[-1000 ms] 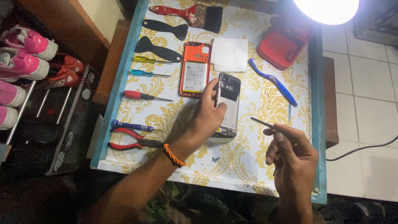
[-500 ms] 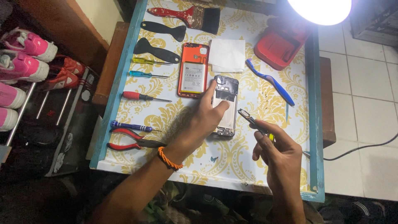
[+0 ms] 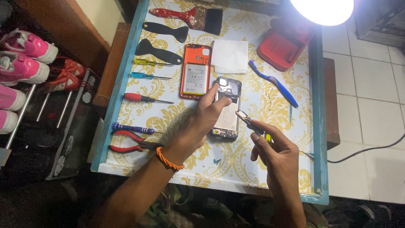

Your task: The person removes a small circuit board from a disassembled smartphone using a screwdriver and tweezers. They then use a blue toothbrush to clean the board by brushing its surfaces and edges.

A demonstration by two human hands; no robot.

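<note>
Nearest, the right hand [image 3: 276, 158] pinches a thin pair of tweezers [image 3: 252, 123] between thumb and forefinger; their tips clamp a small dark rectangular frame-like part [image 3: 241, 114], lifted just off the right side of the opened phone. That part looks feather-light, thin and easily bent or flicked away, so it seems best held by its rim with the tweezers, gently.

The left hand [image 3: 202, 122], an orange beaded band at its wrist, rests on the black opened smartphone body [image 3: 227, 109] near the middle of the table, its fingers spread, with fingertips pressing at the upper camera end. The phone looks rigid but delicate inside; I judge it safest steadied by its outer edges.

Just left of it lies an orange phone back shell with a battery [image 3: 195, 71]. Along the left edge sit red-handled pliers [image 3: 126, 141], a blue precision screwdriver [image 3: 133, 128], and red, blue and yellow screwdrivers further up.

The table is a low wooden one with a blue rim [image 3: 320, 126] and a yellow-and-white floral cover. Towards the far edge are a white folded cloth [image 3: 230, 55], a blue toothbrush [image 3: 274, 84], a red case [image 3: 284, 46] and a red-handled paintbrush [image 3: 190, 16]. A bright lamp [image 3: 325, 8] glares over the far right corner. The floor at the right is white tile; pink shoes [image 3: 25, 59] sit on a rack to the left.
</note>
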